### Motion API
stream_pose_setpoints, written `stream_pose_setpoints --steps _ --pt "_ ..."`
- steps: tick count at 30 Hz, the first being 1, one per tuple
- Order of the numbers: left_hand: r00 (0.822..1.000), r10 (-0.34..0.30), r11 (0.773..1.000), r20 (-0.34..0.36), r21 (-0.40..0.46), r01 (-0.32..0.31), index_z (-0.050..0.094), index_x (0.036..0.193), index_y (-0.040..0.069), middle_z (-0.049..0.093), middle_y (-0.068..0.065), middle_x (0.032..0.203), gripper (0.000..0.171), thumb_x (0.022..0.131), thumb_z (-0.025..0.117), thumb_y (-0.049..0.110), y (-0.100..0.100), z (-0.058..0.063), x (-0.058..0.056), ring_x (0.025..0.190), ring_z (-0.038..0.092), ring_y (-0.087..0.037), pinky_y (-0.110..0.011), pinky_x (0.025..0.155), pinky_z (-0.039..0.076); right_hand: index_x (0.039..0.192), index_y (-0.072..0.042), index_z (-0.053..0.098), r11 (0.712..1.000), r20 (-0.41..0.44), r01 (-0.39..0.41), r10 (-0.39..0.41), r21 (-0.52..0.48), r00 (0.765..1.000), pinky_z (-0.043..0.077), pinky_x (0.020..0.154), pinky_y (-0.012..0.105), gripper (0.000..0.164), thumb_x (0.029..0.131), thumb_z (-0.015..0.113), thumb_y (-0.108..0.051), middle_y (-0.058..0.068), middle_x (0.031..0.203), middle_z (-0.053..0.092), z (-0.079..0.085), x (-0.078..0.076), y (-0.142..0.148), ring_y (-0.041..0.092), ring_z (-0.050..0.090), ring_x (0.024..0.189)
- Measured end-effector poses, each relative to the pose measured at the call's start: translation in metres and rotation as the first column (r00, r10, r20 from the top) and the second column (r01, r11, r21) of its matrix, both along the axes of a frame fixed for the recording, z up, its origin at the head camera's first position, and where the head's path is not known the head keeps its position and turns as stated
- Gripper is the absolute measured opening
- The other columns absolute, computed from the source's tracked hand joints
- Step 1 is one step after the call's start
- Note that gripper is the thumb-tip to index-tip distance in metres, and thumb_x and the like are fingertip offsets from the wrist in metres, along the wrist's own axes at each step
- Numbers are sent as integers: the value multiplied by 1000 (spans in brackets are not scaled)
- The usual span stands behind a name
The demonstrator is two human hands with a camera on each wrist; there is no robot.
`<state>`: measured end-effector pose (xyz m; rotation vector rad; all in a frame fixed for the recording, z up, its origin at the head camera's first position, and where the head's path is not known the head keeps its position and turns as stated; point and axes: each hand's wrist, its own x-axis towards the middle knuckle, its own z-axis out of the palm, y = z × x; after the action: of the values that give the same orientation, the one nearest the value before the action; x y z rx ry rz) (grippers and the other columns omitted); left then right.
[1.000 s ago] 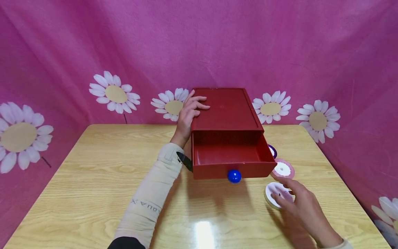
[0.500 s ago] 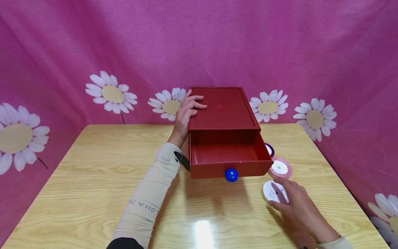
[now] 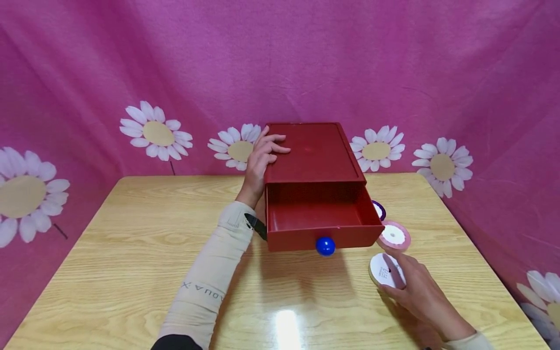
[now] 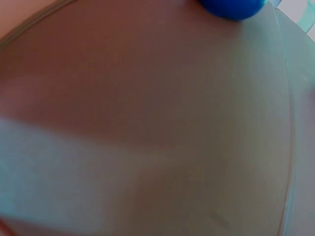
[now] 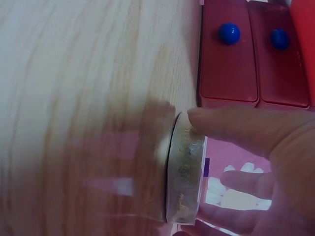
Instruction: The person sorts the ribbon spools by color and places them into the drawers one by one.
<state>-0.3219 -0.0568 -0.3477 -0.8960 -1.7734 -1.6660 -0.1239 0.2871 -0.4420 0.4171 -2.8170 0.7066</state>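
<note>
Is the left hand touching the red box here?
Touching. In the head view, the left hand rests its fingers on the red box, over its left edge.

Three spools (image 3: 380,272), two drawers (image 5: 229,69), two knobs (image 5: 229,33)

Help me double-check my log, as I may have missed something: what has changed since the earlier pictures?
The right hand has closed in on the round, white-faced spool; its thumb moved from over the face to the near edge, apparently gripping it. Unchanged: left hand on the red plastic box, open red drawer, pink-rimmed round spool.
</note>
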Motion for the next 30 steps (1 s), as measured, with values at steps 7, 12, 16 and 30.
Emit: stream_pose_setpoints --steps 7,12,16,30 --pt "999 -33 999 26 17 33 65 94 -18 53 -35 123 36 78 36 -6 2 18 24 140 18 -47 -44 118 5 145 -13 41 999 78 35 -36 5 996 42 86 59 89 68 85 -13 24 120 58 2 0 0 42 52 108" --pt "1000 -5 1000 17 10 5 69 95 -11 57 -25 124 38 79 37 3 3 3 7 143 21 -36 -35 118 7 141 -11 43 998 88 53 -54 17 995 43 85 58 85 68 86 -15 23 115 60 3 0 0 42 54 106" --pt "1000 4 1000 12 7 -5 70 94 -8 58 -24 123 39 79 37 4 2 5 9 142 22 -36 -37 118 8 140 -12 45 999 53 45 -46 14 998 43 83 56 85 66 87 -13 22 113 61 3 0 0 41 54 104" --pt "1000 -28 999 0 18 28 64 92 -19 53 -38 121 35 78 36 -6 2 23 29 139 20 -49 -46 117 6 128 -2 53 999 -114 41 -41 -4 993 40 82 55 77 60 88 -10 26 111 60 23 -1 3 43 52 101"
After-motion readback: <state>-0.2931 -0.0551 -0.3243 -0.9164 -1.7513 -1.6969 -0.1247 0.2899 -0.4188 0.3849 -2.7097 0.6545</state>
